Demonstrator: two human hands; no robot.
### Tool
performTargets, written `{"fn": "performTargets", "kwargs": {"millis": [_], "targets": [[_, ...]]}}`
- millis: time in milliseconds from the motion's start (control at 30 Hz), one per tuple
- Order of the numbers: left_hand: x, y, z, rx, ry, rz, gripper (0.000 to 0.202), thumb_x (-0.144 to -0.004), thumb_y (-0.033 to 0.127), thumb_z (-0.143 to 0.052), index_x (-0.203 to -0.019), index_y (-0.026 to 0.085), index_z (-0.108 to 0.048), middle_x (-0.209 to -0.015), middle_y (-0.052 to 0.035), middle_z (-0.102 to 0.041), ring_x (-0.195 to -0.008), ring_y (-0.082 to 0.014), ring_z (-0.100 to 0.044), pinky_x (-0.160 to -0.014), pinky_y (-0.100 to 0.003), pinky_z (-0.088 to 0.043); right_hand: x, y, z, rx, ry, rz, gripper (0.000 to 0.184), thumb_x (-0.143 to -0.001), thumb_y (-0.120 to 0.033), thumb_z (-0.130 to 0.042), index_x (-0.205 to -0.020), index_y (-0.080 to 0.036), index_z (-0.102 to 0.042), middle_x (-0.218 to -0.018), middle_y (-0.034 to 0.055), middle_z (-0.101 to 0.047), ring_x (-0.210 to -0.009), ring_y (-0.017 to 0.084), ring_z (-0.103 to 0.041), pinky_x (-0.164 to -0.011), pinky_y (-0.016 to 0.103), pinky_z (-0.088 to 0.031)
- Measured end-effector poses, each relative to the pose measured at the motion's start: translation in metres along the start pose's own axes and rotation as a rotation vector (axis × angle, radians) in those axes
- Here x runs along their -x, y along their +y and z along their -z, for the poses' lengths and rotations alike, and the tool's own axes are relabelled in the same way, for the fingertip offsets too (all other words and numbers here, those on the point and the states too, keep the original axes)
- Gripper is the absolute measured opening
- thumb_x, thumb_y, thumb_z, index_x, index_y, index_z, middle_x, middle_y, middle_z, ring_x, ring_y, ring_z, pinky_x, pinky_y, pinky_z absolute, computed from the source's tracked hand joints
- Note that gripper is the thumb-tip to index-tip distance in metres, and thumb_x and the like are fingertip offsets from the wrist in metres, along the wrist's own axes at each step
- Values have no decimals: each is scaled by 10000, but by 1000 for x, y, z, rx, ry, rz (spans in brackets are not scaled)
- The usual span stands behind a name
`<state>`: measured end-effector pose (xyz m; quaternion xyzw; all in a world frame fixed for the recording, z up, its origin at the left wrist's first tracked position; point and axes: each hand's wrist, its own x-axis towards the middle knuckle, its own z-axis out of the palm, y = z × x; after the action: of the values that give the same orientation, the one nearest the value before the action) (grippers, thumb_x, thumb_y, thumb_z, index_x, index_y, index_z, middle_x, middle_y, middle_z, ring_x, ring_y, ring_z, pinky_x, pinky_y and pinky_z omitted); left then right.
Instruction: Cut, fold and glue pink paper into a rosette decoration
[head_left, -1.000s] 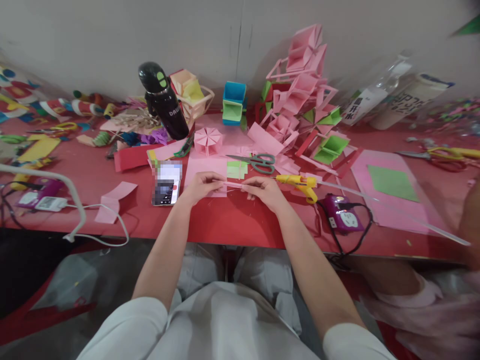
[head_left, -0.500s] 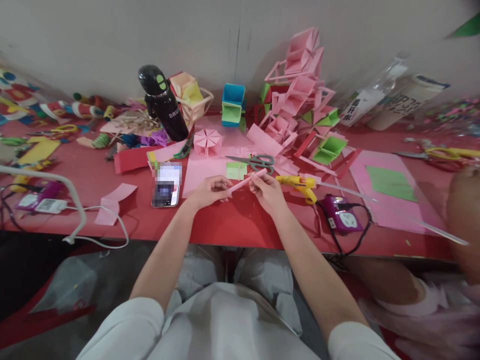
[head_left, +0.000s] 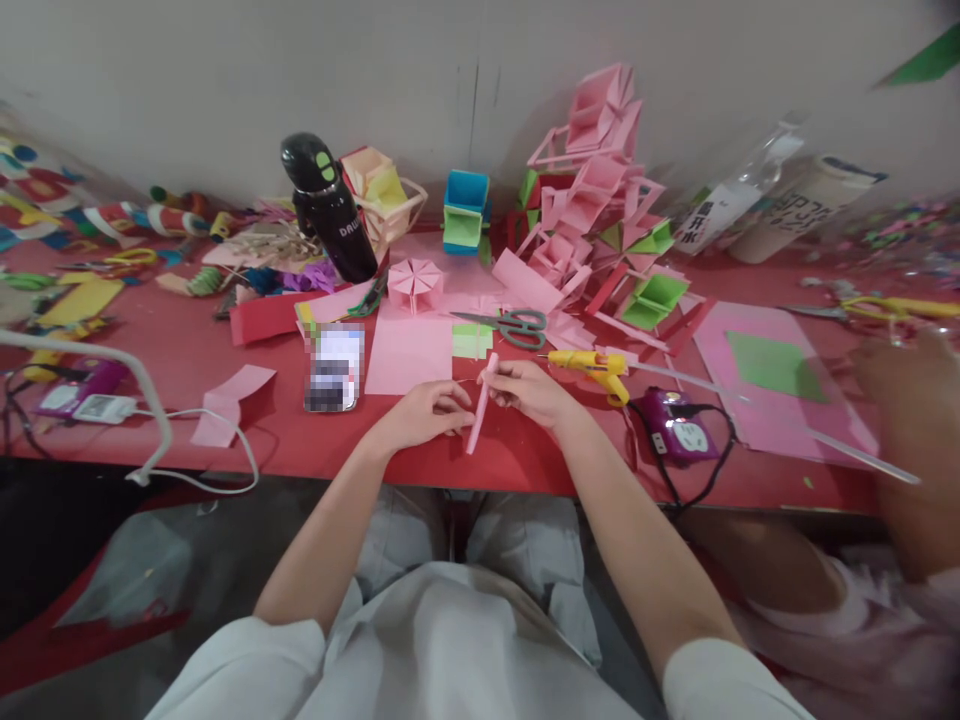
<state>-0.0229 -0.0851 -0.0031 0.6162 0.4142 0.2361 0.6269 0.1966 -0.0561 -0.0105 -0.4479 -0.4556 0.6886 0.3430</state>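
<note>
My right hand (head_left: 529,390) is closed in a pinch on the upper part of a narrow folded pink paper strip (head_left: 481,415). The strip stands nearly lengthwise to me, its lower end free above the red tabletop. My left hand (head_left: 433,412) has curled fingers, with the fingertips at the strip's left edge. Beyond the hands lie grey-green handled scissors (head_left: 517,327) across a light green paper piece (head_left: 472,340). A yellow glue gun (head_left: 592,370) lies right of my right hand. Left of it all is a pink paper sheet (head_left: 409,355).
A phone (head_left: 334,368) lies left of my hands, with a black bottle (head_left: 328,208) behind it. Pink paper frames (head_left: 592,190) are stacked against the wall. A purple power socket (head_left: 679,428) with a cable sits right. Another person's arm (head_left: 911,440) is at the far right.
The pink strip has swung from a slant to nearly lengthwise, its lower end now nearer me. My left hand has slid slightly down and my right hand has turned with the strip.
</note>
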Motion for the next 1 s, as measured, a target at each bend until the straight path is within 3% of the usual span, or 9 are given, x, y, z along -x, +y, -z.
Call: {"fn": "performTargets", "kwargs": {"millis": [133,333,500,600,733,900,1000], "targets": [[-5,-4,-3,-34,185,-78,191,-832,308,-703,-906,147,-631,-843,-49,-706,-687,-142,-698,-674,-279,-586,-3,-5,-9,169,-46,7,349,-716,-450,-807,-770,-135,-666,-607,-24,-594,-522,64,-503,-502,206,-359],[-18,-10,-12,-131,309,-80,107,-793,230,-691,-842,159,-629,-798,-38,-706,-701,-150,-690,-637,-267,-571,-13,-7,-15,402,10,-7,280,-820,-381,-731,-704,-147,-631,-579,-5,-601,-501,87,-535,-467,209,-384],[-23,-11,-13,-247,346,-114,96,-756,186,-686,-844,170,-653,-805,-25,-702,-703,-141,-649,-647,-263,-533,-18,-1,-17,464,48,2,186,-889,-209,-624,-713,-152,-600,-610,6,-634,-471,82,-550,-451,199,-395],[-23,-11,-11,-347,346,-169,141,-756,155,-678,-895,182,-675,-862,-22,-712,-725,-140,-627,-683,-271,-517,-19,5,-19,504,117,17,61,-889,-158,-601,-840,-164,-565,-605,-15,-631,-457,88,-563,-459,197,-405],[-21,-12,-9,-543,349,-252,149,-781,144,-651,-920,192,-676,-901,-34,-688,-779,-170,-611,-702,-299,-503,-19,11,-21,580,215,51,168,-861,-145,-624,-983,-179,-514,-603,-46,-619,-462,102,-575,-492,209,-421],[-21,-16,-4,-709,359,-408,133,-817,172,-652,-947,199,-647,-1066,-63,-664,-999,-222,-610,-917,-392,-498,-17,10,-23,710,310,116,169,-797,-122,-668,-916,-182,-563,-647,-23,-635,-596,131,-614,-595,237,-428],[-23,-19,-3,-731,364,-418,162,-811,194,-674,-968,212,-638,-1239,-78,-633,-1183,-258,-569,-1029,-447,-454,-15,10,-24,746,336,144,176,-796,-120,-657,-947,-182,-588,-659,-19,-648,-637,141,-627,-630,246,-435]]}}
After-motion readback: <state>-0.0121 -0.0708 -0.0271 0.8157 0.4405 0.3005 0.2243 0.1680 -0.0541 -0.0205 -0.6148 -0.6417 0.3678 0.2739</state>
